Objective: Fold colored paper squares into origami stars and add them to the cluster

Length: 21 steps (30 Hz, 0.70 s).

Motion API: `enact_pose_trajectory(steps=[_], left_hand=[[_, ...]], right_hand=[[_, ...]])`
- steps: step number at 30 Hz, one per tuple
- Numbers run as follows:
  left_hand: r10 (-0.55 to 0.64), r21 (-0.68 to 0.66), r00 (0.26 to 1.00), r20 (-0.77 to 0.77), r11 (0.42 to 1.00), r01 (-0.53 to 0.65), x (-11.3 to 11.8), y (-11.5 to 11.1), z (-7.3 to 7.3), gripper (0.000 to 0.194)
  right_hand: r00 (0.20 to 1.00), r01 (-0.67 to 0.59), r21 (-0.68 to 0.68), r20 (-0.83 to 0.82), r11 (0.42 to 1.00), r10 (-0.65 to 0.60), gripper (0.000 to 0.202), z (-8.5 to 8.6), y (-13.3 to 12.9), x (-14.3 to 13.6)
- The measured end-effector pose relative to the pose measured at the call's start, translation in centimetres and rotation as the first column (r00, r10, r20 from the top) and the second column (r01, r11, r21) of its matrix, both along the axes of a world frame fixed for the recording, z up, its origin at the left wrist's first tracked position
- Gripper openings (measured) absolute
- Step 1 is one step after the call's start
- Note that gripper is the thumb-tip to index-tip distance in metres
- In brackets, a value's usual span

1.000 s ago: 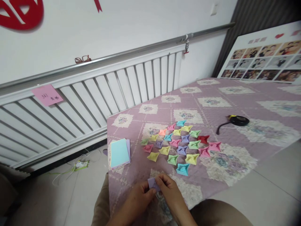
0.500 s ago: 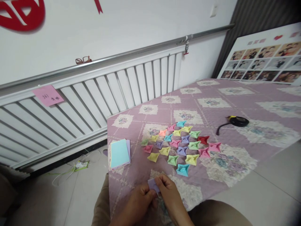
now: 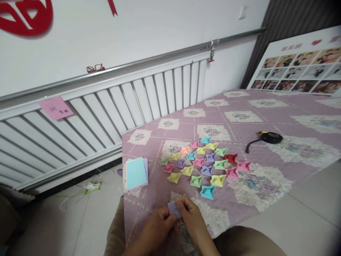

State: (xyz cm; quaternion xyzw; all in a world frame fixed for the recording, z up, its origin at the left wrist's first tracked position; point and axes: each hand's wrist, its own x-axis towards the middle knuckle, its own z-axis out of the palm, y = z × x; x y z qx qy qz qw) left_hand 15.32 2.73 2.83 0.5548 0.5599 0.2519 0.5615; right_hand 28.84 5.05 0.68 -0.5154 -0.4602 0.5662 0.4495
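A small folded piece of purple paper (image 3: 173, 209) is pinched between my two hands near the front edge of the table. My left hand (image 3: 163, 221) grips its left and lower side, thumb on top. My right hand (image 3: 189, 212) closes on its upper right side; the fingers hide part of the folds. Just beyond my hands, several folded paper boats (image 3: 207, 192) in blue, yellow, green, pink, purple, orange and red lie in slanting rows. To the left rests a stack of coloured paper sheets (image 3: 136, 173), light blue on top.
A patterned mauve tablecloth (image 3: 160, 192) covers the table. On its right side lies a black and yellow tape measure (image 3: 271, 137) with a strap. A white radiator (image 3: 149, 96) runs behind the table's left edge. Glasses (image 3: 96, 68) rest on the pipe. A power strip (image 3: 92, 187) is on the floor.
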Motion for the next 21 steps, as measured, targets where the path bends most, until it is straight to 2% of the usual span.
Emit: enact_pose_trajectory(steps=[2,6,10,16,21], left_hand=[[0.021,0.043,0.999,0.029,0.999,-0.022,-0.2,0.2,0.3,0.024],[0.166,0.117,0.986,0.019,0.979,-0.167,-0.8,1.1,0.8,0.025],[0.183,0.102,0.983,-0.027,0.978,-0.180,-1.2,1.6,0.8,0.019],[0.270,-0.009,0.956,0.113,0.963,-0.271,-1.3,1.7,0.3,0.026],[0.275,-0.015,0.946,0.174,0.961,-0.276,-1.3,1.7,0.4,0.028]], right_hand=[[1.000,-0.016,0.002,0.015,1.000,0.016,0.028,0.0,0.1,0.0],[0.996,-0.060,0.052,0.064,0.997,0.057,0.029,0.1,0.3,0.0],[0.993,-0.107,0.052,0.060,0.993,0.104,0.028,-0.1,0.3,0.1],[0.974,-0.212,0.003,-0.078,0.977,0.212,0.025,0.1,0.1,0.5],[0.978,-0.176,-0.015,-0.120,0.984,0.173,0.023,0.0,0.2,0.2]])
